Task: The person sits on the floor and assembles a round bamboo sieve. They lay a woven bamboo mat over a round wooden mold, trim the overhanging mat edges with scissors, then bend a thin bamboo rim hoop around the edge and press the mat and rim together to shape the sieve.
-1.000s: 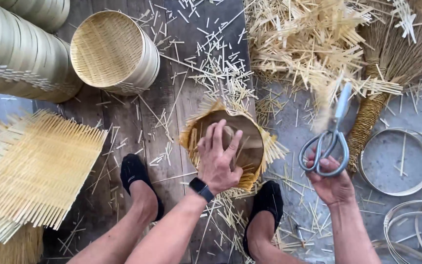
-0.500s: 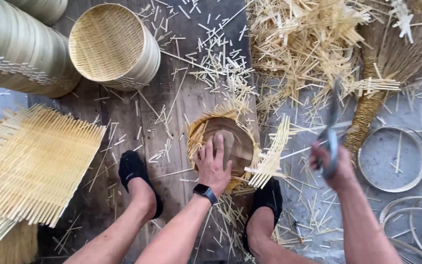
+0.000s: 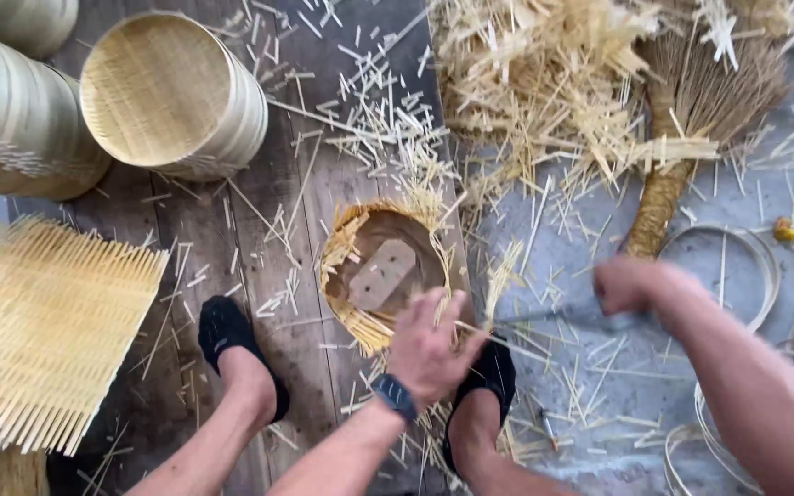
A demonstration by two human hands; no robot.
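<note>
Hands, two: left hand (image 3: 426,347), wearing one dark wristwatch (image 3: 396,396), fingers curled over the near rim of one small round woven basket (image 3: 385,272) with untrimmed strips fanning from its edge; right hand (image 3: 638,285), motion-blurred, fist closed around the handles of one pair of scissors (image 3: 553,317), blades pointing left toward the basket's fringe. Basket sits on the plank floor (image 3: 300,184) between two feet in black socks (image 3: 227,332), holding one flat wooden block (image 3: 383,273) inside. Finished round woven trays at upper left: one facing the camera (image 3: 169,94), more stacked on edge beside it, count unclear. Flat woven mat (image 3: 43,332), one, at left. Straw broom (image 3: 691,119), one, at upper right beside a heap of offcuts (image 3: 530,83). Thin bamboo hoops (image 3: 746,266) at right, at least three. Loose cut slivers scattered all around, uncounted
</note>
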